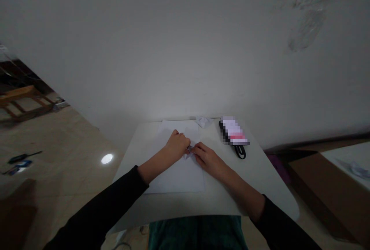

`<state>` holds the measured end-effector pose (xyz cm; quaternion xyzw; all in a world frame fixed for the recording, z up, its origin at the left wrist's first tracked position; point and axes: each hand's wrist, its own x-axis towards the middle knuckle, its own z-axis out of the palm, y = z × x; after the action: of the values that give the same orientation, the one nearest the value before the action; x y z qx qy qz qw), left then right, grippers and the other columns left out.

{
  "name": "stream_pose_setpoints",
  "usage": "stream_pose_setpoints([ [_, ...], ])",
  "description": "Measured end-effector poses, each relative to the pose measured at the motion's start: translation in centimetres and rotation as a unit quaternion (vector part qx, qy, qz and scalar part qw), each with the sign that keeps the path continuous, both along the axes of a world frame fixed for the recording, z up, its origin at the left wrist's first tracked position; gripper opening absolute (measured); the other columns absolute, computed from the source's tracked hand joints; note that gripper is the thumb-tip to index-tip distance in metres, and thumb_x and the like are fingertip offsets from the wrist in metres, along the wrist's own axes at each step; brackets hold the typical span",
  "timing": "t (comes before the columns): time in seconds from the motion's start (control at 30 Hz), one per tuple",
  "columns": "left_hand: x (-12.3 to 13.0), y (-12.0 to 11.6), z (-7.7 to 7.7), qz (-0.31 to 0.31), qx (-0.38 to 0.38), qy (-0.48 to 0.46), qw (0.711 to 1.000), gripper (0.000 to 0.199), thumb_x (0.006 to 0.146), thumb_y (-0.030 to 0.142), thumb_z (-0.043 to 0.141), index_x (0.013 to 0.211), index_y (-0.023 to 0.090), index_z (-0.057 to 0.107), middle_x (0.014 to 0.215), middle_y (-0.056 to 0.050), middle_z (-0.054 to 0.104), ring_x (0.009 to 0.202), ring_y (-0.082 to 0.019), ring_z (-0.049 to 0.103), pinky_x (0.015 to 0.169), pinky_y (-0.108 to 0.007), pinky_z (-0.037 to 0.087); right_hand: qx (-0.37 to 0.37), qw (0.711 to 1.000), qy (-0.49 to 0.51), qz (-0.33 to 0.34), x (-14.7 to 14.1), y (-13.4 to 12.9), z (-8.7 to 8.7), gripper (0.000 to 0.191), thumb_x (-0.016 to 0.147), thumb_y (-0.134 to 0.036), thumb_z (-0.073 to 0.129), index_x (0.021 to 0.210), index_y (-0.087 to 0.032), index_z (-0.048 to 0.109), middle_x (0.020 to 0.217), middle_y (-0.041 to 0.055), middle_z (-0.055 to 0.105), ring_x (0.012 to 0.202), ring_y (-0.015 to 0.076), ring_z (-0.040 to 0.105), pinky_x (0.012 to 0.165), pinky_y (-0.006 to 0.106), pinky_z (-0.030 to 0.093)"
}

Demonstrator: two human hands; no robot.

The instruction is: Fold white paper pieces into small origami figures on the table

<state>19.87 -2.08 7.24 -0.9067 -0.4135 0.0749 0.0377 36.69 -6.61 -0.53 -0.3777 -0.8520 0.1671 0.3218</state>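
Observation:
My left hand (pixel 178 143) and my right hand (pixel 208 159) meet over the middle of a small white table (pixel 225 188). Between their fingertips is a small folded piece of white paper (pixel 189 154), partly covered by the fingers. Both hands are closed, pinching it from either side. Beneath them lies a large white paper sheet (pixel 176 177), flat on the table. Behind the hands, near the wall, rests a folded white paper piece (pixel 204 121).
A phone (pixel 234 131) with a black strap (pixel 239 151) lies at the table's back right. The wall (pixel 185 49) rises directly behind the table. A cardboard box (pixel 329 188) stands to the right. A wooden stool (pixel 23 98) and a screwdriver-like tool (pixel 21 157) are on the floor, left.

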Motion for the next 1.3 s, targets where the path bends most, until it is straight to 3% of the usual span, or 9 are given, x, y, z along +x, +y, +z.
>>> stream_pose_setpoints([
  [0.13, -0.1, 0.9, -0.1, 0.008, -0.025, -0.017, 1.0, 0.019, 0.079, 0.033, 0.072, 0.091, 0.018, 0.07, 0.083, -0.009, 0.072, 0.087, -0.026, 0.066, 0.083, -0.038, 0.036, -0.001, 1.0, 0.006, -0.008, 0.1, -0.2, 0.2, 0.021, 0.091, -0.01, 0.047, 0.106, -0.019, 0.058, 0.104, 0.0084, 0.057, 0.089, 0.0177, 0.06, 0.08, 0.032, 0.052],
  [0.3, -0.7, 2.2, -1.0, 0.018, -0.064, -0.051, 0.996, 0.016, 0.075, 0.033, 0.075, 0.082, 0.02, 0.072, 0.077, -0.005, 0.072, 0.083, -0.023, 0.066, 0.08, -0.035, 0.037, -0.006, 0.999, 0.014, -0.034, 0.1, 0.3, -0.5, 0.02, 0.094, -0.014, 0.047, 0.109, -0.019, 0.058, 0.103, 0.0084, 0.06, 0.095, 0.0192, 0.061, 0.083, 0.034, 0.051],
  [0.47, -1.4, 2.5, -1.9, 0.046, -0.084, -0.09, 0.991, 0.015, 0.074, 0.033, 0.076, 0.073, 0.019, 0.07, 0.072, -0.004, 0.071, 0.075, -0.021, 0.066, 0.069, -0.03, 0.038, -0.012, 0.998, 0.025, -0.059, 0.0, 0.7, -1.0, 0.018, 0.094, -0.016, 0.047, 0.107, -0.019, 0.059, 0.098, 0.0074, 0.062, 0.088, 0.0181, 0.062, 0.079, 0.033, 0.052],
  [0.6, -1.8, 2.3, -2.1, 0.084, -0.098, -0.101, 0.986, 0.017, 0.073, 0.035, 0.075, 0.068, 0.02, 0.069, 0.067, -0.002, 0.069, 0.066, -0.017, 0.064, 0.057, -0.026, 0.035, -0.017, 0.997, 0.018, -0.07, 0.3, 0.7, -0.6, 0.015, 0.094, -0.018, 0.049, 0.103, -0.019, 0.061, 0.098, 0.0067, 0.063, 0.084, 0.0171, 0.062, 0.076, 0.031, 0.051],
  [0.73, -2.0, 1.8, -1.8, 0.102, -0.12, -0.109, 0.982, 0.018, 0.075, 0.035, 0.072, 0.066, 0.019, 0.068, 0.066, -0.002, 0.068, 0.063, -0.016, 0.062, 0.056, -0.025, 0.034, -0.025, 0.996, 0.004, -0.084, 0.8, 0.8, -0.4, 0.012, 0.094, -0.021, 0.05, 0.097, -0.019, 0.062, 0.096, 0.0056, 0.063, 0.083, 0.0166, 0.061, 0.075, 0.03, 0.051],
  [0.87, -1.7, 0.8, -1.3, 0.064, -0.078, -0.085, 0.991, 0.015, 0.077, 0.028, 0.071, 0.066, 0.018, 0.068, 0.07, -0.004, 0.069, 0.077, -0.021, 0.063, 0.074, -0.033, 0.038, -0.025, 0.998, 0.01, -0.063, 0.7, 0.8, -0.5, 0.012, 0.095, -0.022, 0.05, 0.098, -0.019, 0.062, 0.098, 0.0057, 0.062, 0.086, 0.0165, 0.062, 0.077, 0.03, 0.051],
  [0.97, -1.4, 0.5, -1.1, 0.018, -0.028, -0.084, 0.996, 0.012, 0.077, 0.024, 0.071, 0.068, 0.019, 0.068, 0.073, -0.006, 0.07, 0.092, -0.025, 0.061, 0.089, -0.043, 0.032, -0.01, 0.999, 0.007, -0.046, 0.5, 0.5, -0.5, 0.013, 0.095, -0.022, 0.05, 0.099, -0.02, 0.061, 0.098, 0.0059, 0.062, 0.088, 0.0169, 0.062, 0.08, 0.031, 0.051],
  [1.13, -1.8, 0.9, -1.5, -0.045, -0.061, -0.131, 0.989, 0.01, 0.078, 0.026, 0.072, 0.086, 0.02, 0.07, 0.088, -0.004, 0.07, 0.093, -0.022, 0.058, 0.082, -0.034, 0.033, -0.01, 0.999, -0.009, -0.043, 0.4, 0.2, 0.0, 0.013, 0.095, -0.02, 0.05, 0.1, -0.02, 0.062, 0.099, 0.0061, 0.061, 0.091, 0.0172, 0.062, 0.081, 0.031, 0.051],
  [1.3, -2.0, 1.8, -2.4, -0.062, -0.047, -0.094, 0.993, 0.005, 0.078, 0.029, 0.071, 0.082, 0.026, 0.073, 0.081, -0.003, 0.072, 0.096, -0.023, 0.056, 0.087, -0.038, 0.027, -0.023, 0.998, -0.018, -0.05, 0.4, 0.3, 0.3, 0.012, 0.094, -0.02, 0.051, 0.099, -0.02, 0.062, 0.098, 0.0057, 0.062, 0.089, 0.0169, 0.061, 0.078, 0.029, 0.049],
])
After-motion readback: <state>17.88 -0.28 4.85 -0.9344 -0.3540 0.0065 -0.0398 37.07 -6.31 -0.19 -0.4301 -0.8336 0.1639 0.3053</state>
